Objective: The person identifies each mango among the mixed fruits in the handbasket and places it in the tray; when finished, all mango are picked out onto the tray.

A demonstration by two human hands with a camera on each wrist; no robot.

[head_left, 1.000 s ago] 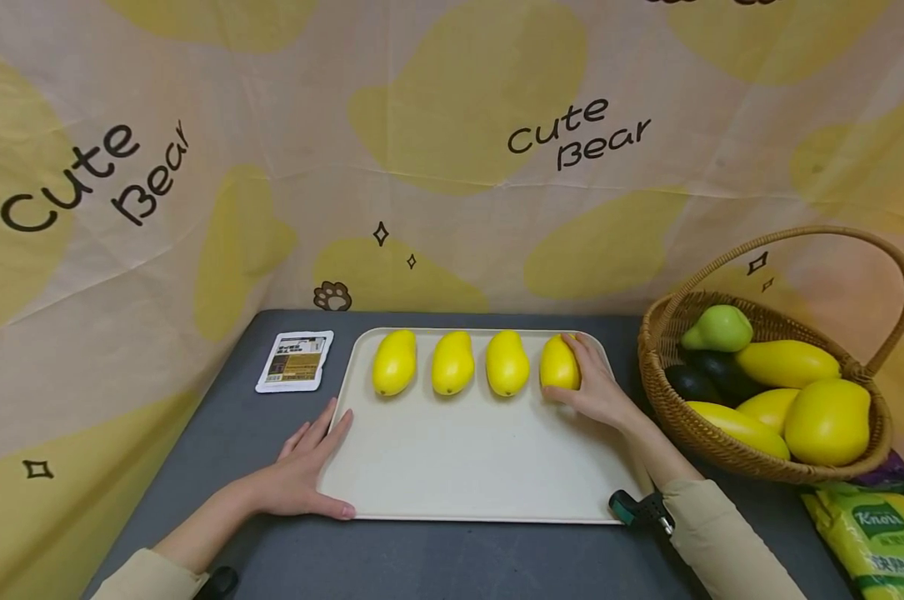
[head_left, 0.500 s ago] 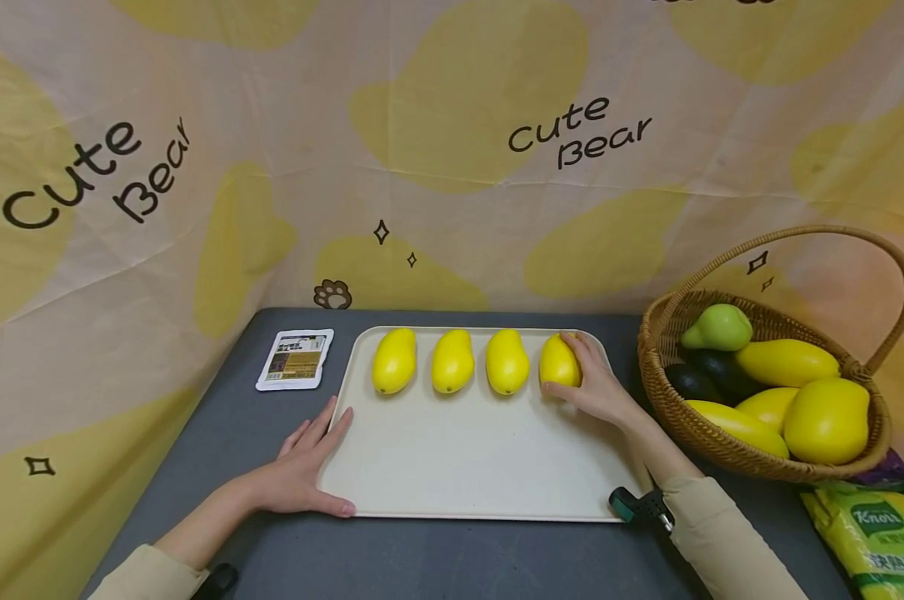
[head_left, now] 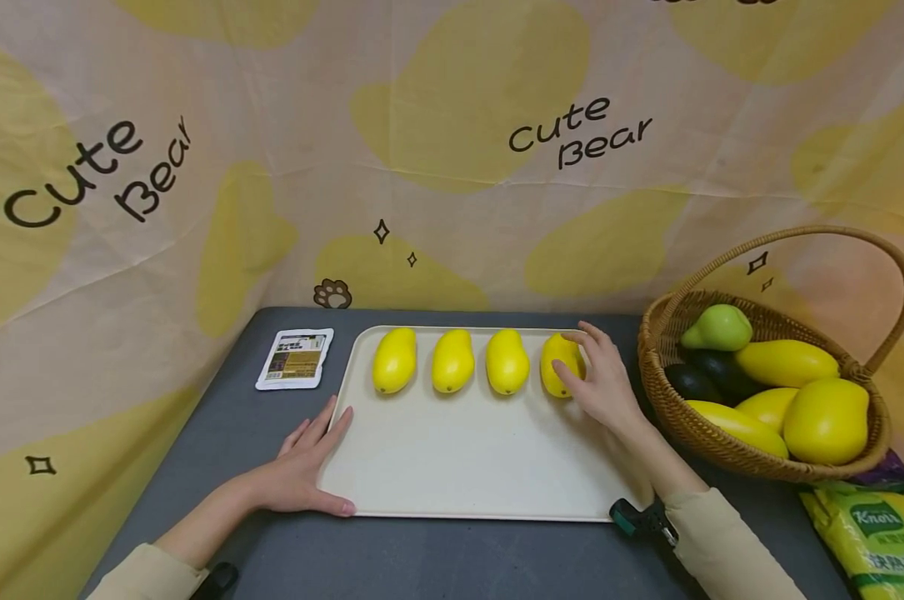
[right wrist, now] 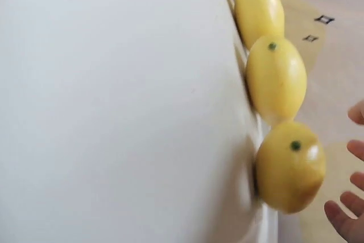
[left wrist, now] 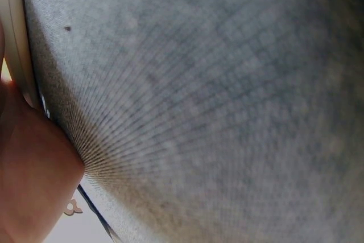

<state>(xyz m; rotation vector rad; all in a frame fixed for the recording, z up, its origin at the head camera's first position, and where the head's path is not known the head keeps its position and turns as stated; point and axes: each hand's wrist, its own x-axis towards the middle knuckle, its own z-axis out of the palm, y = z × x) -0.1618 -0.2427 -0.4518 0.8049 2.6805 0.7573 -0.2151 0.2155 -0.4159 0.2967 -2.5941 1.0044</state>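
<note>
The right hand (head_left: 601,383) is spread around the right side of the rightmost yellow fruit (head_left: 555,350), its fingers parted and gripping nothing; the right wrist view shows a gap between fingertips and fruit. That fruit sits in the far right corner of a cream tray (head_left: 481,458). The left hand (head_left: 297,479) rests with fingers spread on the tray's left edge, its thumb at the near left corner. Three more yellow fruits (head_left: 507,362) stand apart in a row along the far edge, left of the first. Beyond the tray, a flat white packet (head_left: 296,359) lies to the left on the grey table (head_left: 452,558). To the right stands a wicker basket (head_left: 729,450) holding a green pear (head_left: 719,328) and other fruit, with a yellow bag (head_left: 875,533) nearer the person.
</note>
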